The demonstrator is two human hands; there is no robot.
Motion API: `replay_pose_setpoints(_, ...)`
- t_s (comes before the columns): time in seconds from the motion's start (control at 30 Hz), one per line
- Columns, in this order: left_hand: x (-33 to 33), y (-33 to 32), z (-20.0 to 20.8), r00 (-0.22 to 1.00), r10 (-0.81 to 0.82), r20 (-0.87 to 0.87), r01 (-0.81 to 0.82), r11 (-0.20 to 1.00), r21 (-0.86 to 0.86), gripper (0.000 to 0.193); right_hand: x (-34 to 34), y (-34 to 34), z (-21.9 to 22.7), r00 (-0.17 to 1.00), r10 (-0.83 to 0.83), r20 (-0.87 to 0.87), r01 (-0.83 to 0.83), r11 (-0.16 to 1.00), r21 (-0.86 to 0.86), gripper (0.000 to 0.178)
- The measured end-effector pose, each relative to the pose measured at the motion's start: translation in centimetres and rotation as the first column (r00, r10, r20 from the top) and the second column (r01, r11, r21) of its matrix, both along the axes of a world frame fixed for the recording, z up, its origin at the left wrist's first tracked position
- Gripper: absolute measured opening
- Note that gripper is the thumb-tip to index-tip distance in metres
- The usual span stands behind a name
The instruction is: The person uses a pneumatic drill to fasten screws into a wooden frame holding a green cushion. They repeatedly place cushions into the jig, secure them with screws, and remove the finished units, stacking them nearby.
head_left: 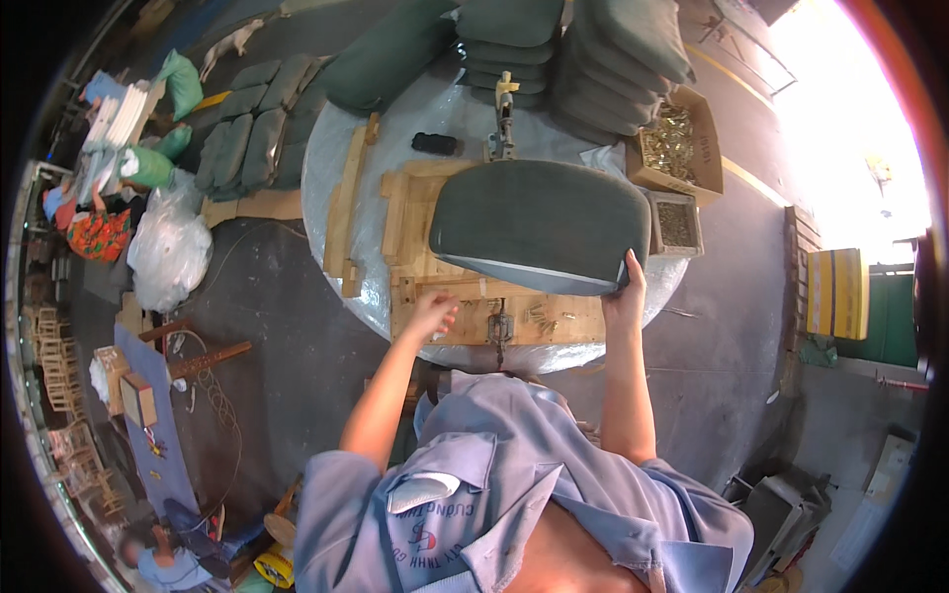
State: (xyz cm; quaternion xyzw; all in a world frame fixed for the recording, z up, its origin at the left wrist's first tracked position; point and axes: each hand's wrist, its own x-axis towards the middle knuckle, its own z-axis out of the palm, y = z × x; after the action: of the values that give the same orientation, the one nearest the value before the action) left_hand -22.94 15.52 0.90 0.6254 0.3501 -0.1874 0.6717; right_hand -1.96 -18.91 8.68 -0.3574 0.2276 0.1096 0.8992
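A dark grey-green padded seat cushion (pixel 542 219) is tilted above a wooden jig (pixel 415 308) on a round table. My right hand (pixel 627 279) grips its near right corner, thumb on the top and fingers underneath. My left hand (pixel 432 314) is over the jig's near left part, apart from the cushion. Its fingers are curled together; what they hold, if anything, is too small to make out. Small brass-coloured pieces (pixel 542 316) lie on the jig's near board. Beside them is a metal clamp (pixel 501 328); another clamp (pixel 504 128) stands behind the cushion.
Stacked cushions (pixel 509 25) rise at the table's far side. At the right are a cardboard box (pixel 707 148) of brass-coloured pieces and a smaller tray (pixel 677 225) of small parts. A black object (pixel 434 144) lies on the plastic-covered table (pixel 326 178). Other people work at the far left.
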Motion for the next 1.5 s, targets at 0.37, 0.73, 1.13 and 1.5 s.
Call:
replay_pose_setpoints(0.37, -6.4, -8.5, 0.5, 0.886, 0.412, 0.212, -0.462, 0.822, 0.334, 0.022, 3.2, 0.4, -6.7, 0.881, 0.396, -0.260, -0.471, 0.676, -0.567, 0.077)
replay_pose_setpoints(0.73, 27.9, -21.5, 3.6, 0.821, -0.489, 0.296, -0.114, 0.368, 0.923, 0.060, 14.7, 0.6, -6.4, 0.781, 0.591, -0.202, -0.036, -0.281, -0.959, 0.057)
replay_pose_setpoints(1.13, 33.1, -19.2, -1.5, 0.879, -0.477, -0.017, 0.026, 0.013, 1.000, 0.054, 15.2, -1.9, -9.2, 0.783, 0.622, -0.021, 0.059, -0.108, -0.992, 0.041)
replay_pose_setpoints(1.5, 31.8, -17.7, -1.8, 0.817, -0.568, -0.097, 0.188, 0.103, 0.977, 0.044, 12.2, 2.7, -5.8, 0.680, 0.732, -0.040, 0.031, -0.083, -0.996, 0.025)
